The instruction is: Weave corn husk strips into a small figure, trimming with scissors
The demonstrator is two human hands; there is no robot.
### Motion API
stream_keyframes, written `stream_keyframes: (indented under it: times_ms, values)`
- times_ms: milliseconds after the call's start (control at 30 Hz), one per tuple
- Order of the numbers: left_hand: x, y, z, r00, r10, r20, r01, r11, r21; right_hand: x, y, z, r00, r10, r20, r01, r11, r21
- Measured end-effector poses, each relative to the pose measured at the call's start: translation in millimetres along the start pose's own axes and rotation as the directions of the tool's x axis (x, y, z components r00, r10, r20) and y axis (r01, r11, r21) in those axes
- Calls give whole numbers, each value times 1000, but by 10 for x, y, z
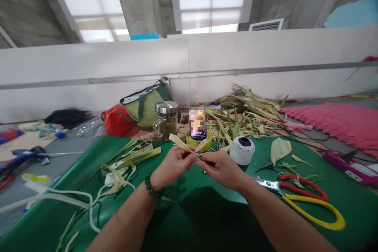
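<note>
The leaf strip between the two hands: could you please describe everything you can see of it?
The leaf strip is pale yellow-green, thin, flat and dry-looking, like husk. The left hand and the right hand pinch it at its middle above the green mat. Its loose ends fan upward in front of the phone.

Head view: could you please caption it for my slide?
Left hand and right hand pinch a husk strip over the green mat.

Forearms angled inward; left hand (174, 165), right hand (220, 169) meet, fingers (193, 156) pinched, apparently touching.
</note>
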State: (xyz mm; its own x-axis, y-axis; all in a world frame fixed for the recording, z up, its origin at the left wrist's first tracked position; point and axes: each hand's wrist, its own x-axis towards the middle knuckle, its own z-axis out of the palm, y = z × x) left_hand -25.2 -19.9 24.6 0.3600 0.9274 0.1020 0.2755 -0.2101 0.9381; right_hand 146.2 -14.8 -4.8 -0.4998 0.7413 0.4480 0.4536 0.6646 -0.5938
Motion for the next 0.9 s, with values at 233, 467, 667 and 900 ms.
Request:
stream_keyframes:
  times_ms: [233,467,667,900]
  values:
    - [-12,37,-31,995,-49,-84,51,999,16,-31,-38,-4,996,-87,3,87,996,-24]
    - [-4,58,-139,987,-158,24,157,938,-309,55,49,-83,980,192,58,-199,896,397]
    - [-18,99,-9,963,23,-268,-95,961,-259,133,-12,50,949,294,113,-297,712,637]
    - [6,-17,182,962,-78,-263,-54,885,-463,70,-110,326,993,99,-72,-65,924,377]
